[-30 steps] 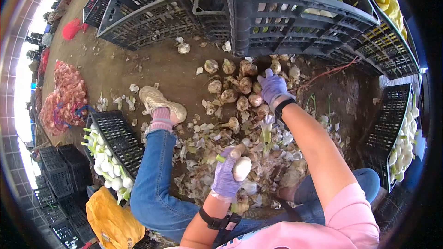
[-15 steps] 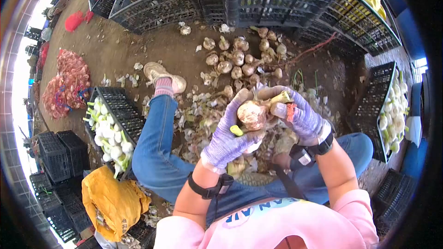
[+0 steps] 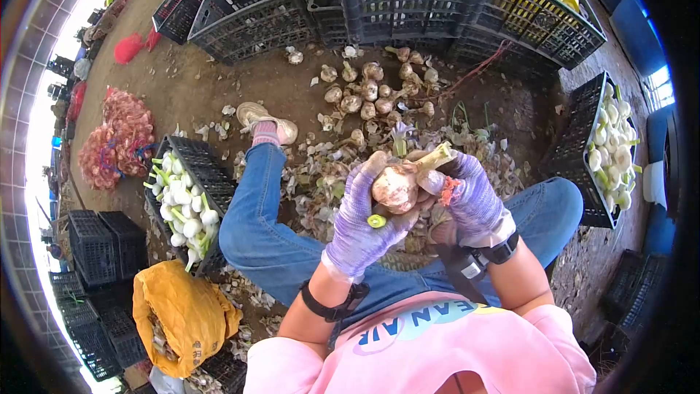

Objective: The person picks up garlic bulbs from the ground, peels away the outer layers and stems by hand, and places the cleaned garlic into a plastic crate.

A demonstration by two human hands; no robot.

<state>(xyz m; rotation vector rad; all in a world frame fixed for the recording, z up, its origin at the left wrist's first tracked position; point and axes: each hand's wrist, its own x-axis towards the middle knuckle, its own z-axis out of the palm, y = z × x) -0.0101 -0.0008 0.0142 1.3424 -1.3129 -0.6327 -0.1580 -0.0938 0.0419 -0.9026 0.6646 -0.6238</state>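
Cradling a dirty tan garlic bulb [image 3: 394, 188] above the lap [image 3: 408, 281], the purple-gloved left hand [image 3: 361, 222] clasps it while the right hand [image 3: 470, 197] pinches its one-o'clock stalk [image 3: 437, 155]; peeling, seemingly underway, needs a firm pull.

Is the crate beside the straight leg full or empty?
Partly full: white bulbs fill one end of the crate; the other end is bare.

Bright daylight, fisheye edges, left glare.
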